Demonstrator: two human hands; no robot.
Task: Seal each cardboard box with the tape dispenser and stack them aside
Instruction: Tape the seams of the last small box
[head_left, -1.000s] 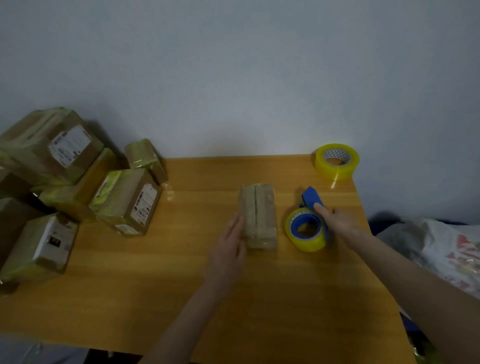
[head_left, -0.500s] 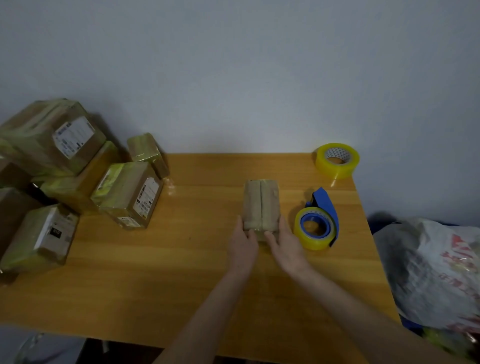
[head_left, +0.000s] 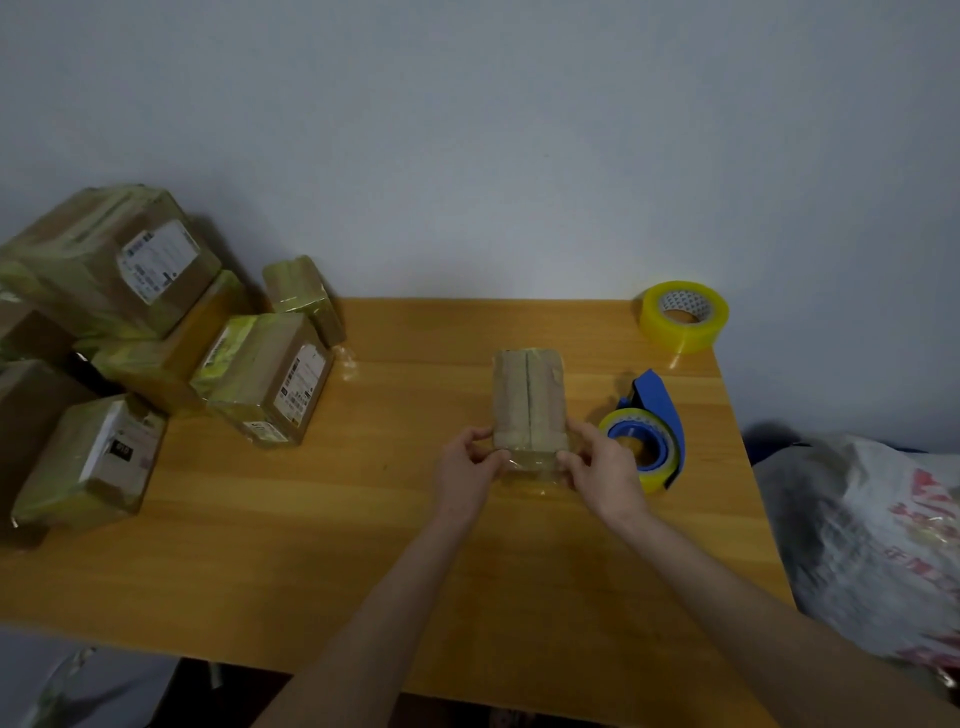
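Head view, only one on offer.

Small cardboard box (head_left: 527, 400) lies flat near the middle of the tabletop (head_left: 311, 545). Its long side runs away from me and the flap seam faces up as a dark line. Left hand (head_left: 465, 467) pinches the near left corner and right hand (head_left: 602, 467) the near right corner. Both grips are closed on the box, fingers curled round its near end. A glossy strip of clear tape shows there. I cannot tell whether tape covers the whole seam.

Risks, as I judge them:
- The tape at the near end looks loose and creased. Pressed down unevenly, it could wrinkle or cling to the fingers instead of the cardboard.
- The box looks light. A hard press at one end could tip the far end up or skid the box.
- The tape dispenser (head_left: 647, 441) lies just beside the right hand. A sideways slip would knock it toward the right edge.

Surroundings:
- The dispenser is blue and carries a yellowish roll. It is within easy reach of the right hand.
- A spare tape roll (head_left: 680, 314) sits at the far right corner by the wall, well apart from the work.
- The sealed boxes (head_left: 156, 338) are heaped at the left, several tilted and leaning on one another. One more set carelessly on top could slide off or shift the heap.
- The stretch between the box and the heap is bare wood, so nothing blocks a carry to the left.
- A plastic bag (head_left: 872, 530) lies beyond the right edge, lower down.
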